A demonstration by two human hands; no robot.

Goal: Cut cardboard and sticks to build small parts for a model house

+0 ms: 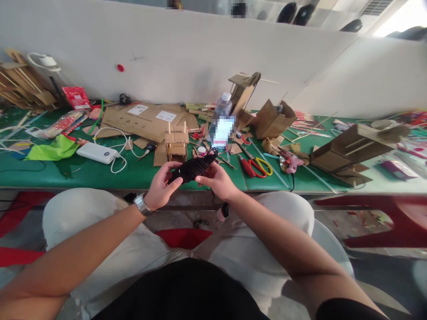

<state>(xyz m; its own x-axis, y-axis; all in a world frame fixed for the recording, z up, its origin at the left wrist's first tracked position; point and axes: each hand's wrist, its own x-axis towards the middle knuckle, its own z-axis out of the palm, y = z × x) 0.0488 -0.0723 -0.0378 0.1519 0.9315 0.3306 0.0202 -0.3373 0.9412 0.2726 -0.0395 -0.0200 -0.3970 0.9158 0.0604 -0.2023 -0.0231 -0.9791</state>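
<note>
Currently holding a bundle of black cord (194, 168) between left hand (163, 186) and right hand (218, 181), one at each end, above the near edge of the green desk (110, 178), left of a red-handled tool (248, 168).

Bright daylight glares at one o'clock to two o'clock; soft shadows fall across the wall (187, 53). The phone screen (224, 132) is blown out near the middle, and wide-angle distortion stretches and blurs the edges.

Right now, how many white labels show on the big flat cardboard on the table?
2. The left label is toward the back of the flat cardboard; the right label sits slightly nearer the person. Others could be hidden underneath.
</note>
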